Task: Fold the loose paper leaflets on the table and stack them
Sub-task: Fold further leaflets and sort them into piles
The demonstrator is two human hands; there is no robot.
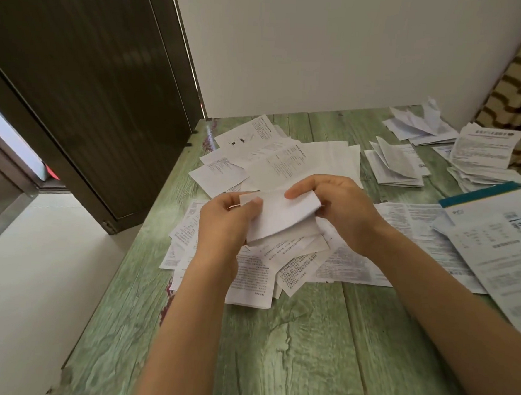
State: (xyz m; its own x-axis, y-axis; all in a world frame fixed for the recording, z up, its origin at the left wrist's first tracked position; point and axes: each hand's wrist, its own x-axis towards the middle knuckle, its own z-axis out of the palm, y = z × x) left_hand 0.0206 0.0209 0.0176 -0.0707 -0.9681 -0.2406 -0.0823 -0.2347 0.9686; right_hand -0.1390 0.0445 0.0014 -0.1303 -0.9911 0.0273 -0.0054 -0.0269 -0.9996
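Note:
A white paper leaflet (pixel 279 216) is held above the table's middle, bent over on itself along its right side. My left hand (pixel 224 222) pinches its left edge between thumb and fingers. My right hand (pixel 338 208) grips its folded right edge, thumb on top. Under my hands lies a loose heap of printed leaflets (pixel 257 273). More unfolded sheets (pixel 286 159) are spread behind it. A small pile of folded leaflets (pixel 392 165) sits at the back right.
The green wood-grain table (pixel 290 345) has bare room in front. Further paper piles (pixel 481 156) lie at the far right, and large printed sheets (pixel 500 251) on the right. A dark door (pixel 86 89) stands to the left, a white wall behind.

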